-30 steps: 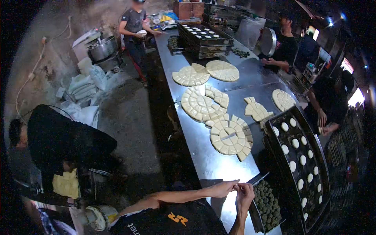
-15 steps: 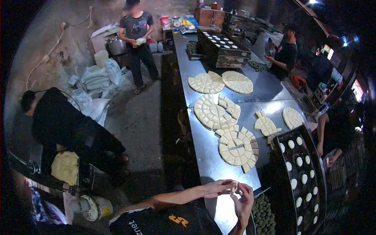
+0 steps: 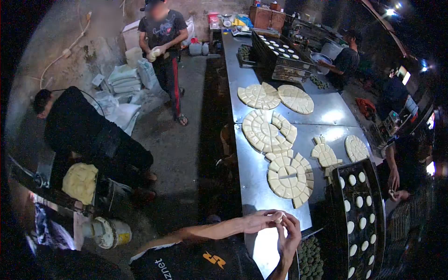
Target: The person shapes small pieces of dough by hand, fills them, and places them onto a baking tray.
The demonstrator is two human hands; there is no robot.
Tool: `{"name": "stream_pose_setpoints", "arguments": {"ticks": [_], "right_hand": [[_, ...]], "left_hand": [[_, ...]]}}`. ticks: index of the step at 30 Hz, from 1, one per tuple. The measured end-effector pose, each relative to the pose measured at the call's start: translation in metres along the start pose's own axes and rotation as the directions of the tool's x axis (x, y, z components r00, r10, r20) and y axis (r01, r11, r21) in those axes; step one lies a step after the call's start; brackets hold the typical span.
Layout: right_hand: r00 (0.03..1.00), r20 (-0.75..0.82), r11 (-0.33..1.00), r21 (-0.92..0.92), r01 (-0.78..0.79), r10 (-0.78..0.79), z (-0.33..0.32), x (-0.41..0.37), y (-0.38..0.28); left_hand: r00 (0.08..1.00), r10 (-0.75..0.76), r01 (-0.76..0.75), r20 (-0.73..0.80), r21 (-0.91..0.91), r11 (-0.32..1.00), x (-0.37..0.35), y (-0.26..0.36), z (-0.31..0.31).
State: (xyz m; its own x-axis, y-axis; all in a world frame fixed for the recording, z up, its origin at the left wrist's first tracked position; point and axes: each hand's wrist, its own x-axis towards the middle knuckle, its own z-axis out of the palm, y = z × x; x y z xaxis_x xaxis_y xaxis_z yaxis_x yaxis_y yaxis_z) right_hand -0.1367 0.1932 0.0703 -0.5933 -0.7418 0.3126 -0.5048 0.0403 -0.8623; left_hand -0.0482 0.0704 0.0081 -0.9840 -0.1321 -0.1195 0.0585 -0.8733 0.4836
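Note:
Near the front end of the metal table, a small piece of dough (image 3: pixel 279 216) is pinched between the fingertips of both my hands. My left hand (image 3: pixel 257 222) comes in from the left with its fingers closed on one side of the piece. On the other side, the thumb and fingers of my right hand (image 3: pixel 291 234) are curled round it. Just beyond lies a round of dough cut into small blocks (image 3: pixel 290 179). Dark greenish balls (image 3: pixel 311 259) are heaped to the right of my right hand.
A black tray (image 3: pixel 335 200) with rows of white dough discs (image 3: pixel 362 223) stands at the right. More cut dough rounds (image 3: pixel 261 130) lie along the metal table (image 3: pixel 322 122). Stacked trays (image 3: pixel 290 70) stand farther back. Co-workers are left, behind and right; one handles dough (image 3: pixel 154 54).
My view has shifted, so the table sits slightly farther right and lower. My fingers have closed more tightly round the dough piece. The co-worker at the back has stepped forward.

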Motion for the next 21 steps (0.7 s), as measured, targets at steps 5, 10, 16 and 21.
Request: {"name": "stream_pose_setpoints", "arguments": {"ticks": [5,10,16,21], "right_hand": [[0.997,-0.028,0.994,-0.085,-0.069,0.067,-0.001,0.004,0.012],[0.999,0.029,0.999,-0.012,-0.041,0.042,0.005,0.009,0.005],[0.994,-0.108,0.991,-0.134,-0.013,-0.002,0.017,0.008,0.004],[0.99,-0.069,0.974,-0.199,0.107,-0.123,0.013,0.009,-0.005]], "left_hand": [[0.994,0.093,-0.089,-0.052,0.072,0.993,-0.001,-0.001,0.004],[0.986,0.136,-0.131,-0.099,0.056,0.99,-0.001,0.001,0.011],[0.943,0.332,-0.297,-0.022,0.394,0.87,-0.003,0.008,0.02],[0.996,0.089,-0.089,-0.016,0.054,0.995,-0.007,0.017,0.011]]}}
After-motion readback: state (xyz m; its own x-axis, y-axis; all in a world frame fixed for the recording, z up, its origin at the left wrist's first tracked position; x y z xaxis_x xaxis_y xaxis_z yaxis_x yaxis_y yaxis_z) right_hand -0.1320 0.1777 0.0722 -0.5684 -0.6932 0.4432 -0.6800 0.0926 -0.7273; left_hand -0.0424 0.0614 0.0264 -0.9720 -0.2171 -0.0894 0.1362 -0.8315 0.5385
